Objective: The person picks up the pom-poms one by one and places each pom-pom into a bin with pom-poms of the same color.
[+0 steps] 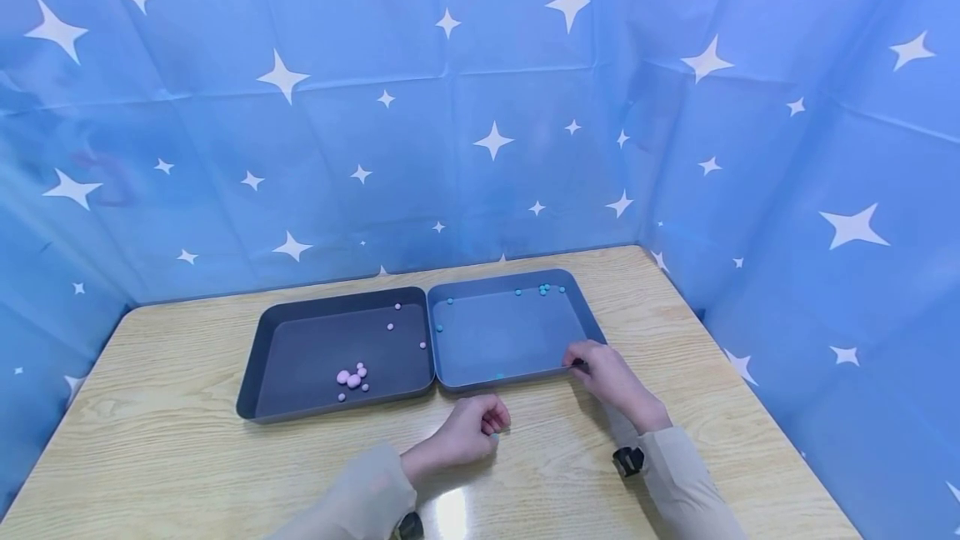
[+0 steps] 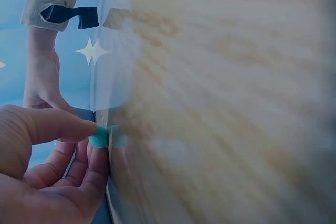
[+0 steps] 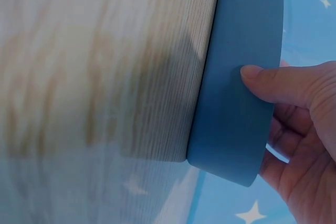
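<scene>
My left hand (image 1: 465, 432) is low over the table, just in front of the blue tray (image 1: 506, 332). Thumb and fingers pinch a small teal ball (image 2: 98, 137) close to the tabletop, as the left wrist view shows. At the tray's near right corner, my right hand (image 1: 611, 377) grips the wall, thumb on the outer face (image 3: 231, 114) and fingers over the rim. Inside that tray lie several teal balls (image 1: 543, 290), most toward the far right. The dark tray (image 1: 307, 348) alongside it holds several pink balls (image 1: 354, 382) of different sizes.
Both trays stand side by side on a light wooden table (image 1: 150, 440), their short walls meeting. A blue curtain (image 1: 337, 123) with white stars hangs behind and along the sides. Black bands (image 1: 628, 462) are worn at both wrists over pale sleeves.
</scene>
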`<act>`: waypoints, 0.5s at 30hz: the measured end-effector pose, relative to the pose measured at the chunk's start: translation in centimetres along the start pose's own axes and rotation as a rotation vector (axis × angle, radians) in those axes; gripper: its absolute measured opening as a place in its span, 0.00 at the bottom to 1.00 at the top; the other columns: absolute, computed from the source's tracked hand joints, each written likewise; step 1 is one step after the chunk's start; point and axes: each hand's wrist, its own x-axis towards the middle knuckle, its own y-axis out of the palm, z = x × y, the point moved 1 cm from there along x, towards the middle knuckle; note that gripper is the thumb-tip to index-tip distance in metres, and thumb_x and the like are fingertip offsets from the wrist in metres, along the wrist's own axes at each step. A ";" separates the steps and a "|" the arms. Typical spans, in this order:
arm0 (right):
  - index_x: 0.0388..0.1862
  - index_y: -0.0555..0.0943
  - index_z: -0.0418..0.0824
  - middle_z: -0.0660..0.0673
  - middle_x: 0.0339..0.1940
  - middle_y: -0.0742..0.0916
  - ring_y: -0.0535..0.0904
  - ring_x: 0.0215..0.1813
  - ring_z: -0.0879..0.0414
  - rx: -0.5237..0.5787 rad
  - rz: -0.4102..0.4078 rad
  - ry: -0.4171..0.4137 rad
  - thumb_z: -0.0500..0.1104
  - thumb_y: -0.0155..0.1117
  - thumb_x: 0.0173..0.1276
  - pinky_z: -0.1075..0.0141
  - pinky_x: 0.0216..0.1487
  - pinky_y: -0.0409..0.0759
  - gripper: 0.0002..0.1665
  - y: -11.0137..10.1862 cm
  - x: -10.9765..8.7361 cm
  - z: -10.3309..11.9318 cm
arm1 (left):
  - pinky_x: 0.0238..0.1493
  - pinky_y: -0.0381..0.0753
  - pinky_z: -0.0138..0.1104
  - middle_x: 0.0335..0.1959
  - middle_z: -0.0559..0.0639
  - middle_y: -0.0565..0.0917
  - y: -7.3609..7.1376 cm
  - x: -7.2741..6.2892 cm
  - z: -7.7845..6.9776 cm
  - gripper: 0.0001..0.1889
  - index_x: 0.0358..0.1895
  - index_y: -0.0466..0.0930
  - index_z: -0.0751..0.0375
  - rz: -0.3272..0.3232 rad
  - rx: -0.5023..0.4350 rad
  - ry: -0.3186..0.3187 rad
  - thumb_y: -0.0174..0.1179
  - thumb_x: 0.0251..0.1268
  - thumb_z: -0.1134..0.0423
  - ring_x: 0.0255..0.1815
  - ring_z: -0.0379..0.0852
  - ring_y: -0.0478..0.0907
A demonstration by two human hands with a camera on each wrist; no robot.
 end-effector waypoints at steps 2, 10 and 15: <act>0.25 0.79 0.42 0.49 0.28 0.84 0.80 0.34 0.53 -0.001 0.004 0.003 0.24 0.68 0.49 0.61 0.36 0.80 0.13 0.0 0.0 0.0 | 0.32 0.77 0.26 0.27 0.51 0.76 0.1 0.0 -0.1 0.17 0.30 0.75 0.67 0.001 0.047 0.041 0.46 0.34 0.86 0.29 0.38 0.73; 0.26 0.79 0.42 0.49 0.28 0.84 0.80 0.35 0.53 0.001 0.022 0.009 0.25 0.67 0.51 0.61 0.37 0.80 0.13 0.0 0.0 -0.1 | 0.31 0.77 0.27 0.26 0.49 0.75 0.1 0.0 -0.4 0.16 0.28 0.75 0.66 0.010 0.134 0.104 0.47 0.31 0.84 0.28 0.37 0.72; 0.26 0.79 0.41 0.49 0.28 0.84 0.80 0.35 0.52 0.001 0.030 0.005 0.25 0.67 0.52 0.61 0.37 0.80 0.12 -0.1 0.0 -0.1 | 0.31 0.76 0.25 0.27 0.49 0.76 0.0 0.0 -0.3 0.16 0.29 0.76 0.66 0.014 0.101 0.094 0.49 0.35 0.85 0.28 0.37 0.73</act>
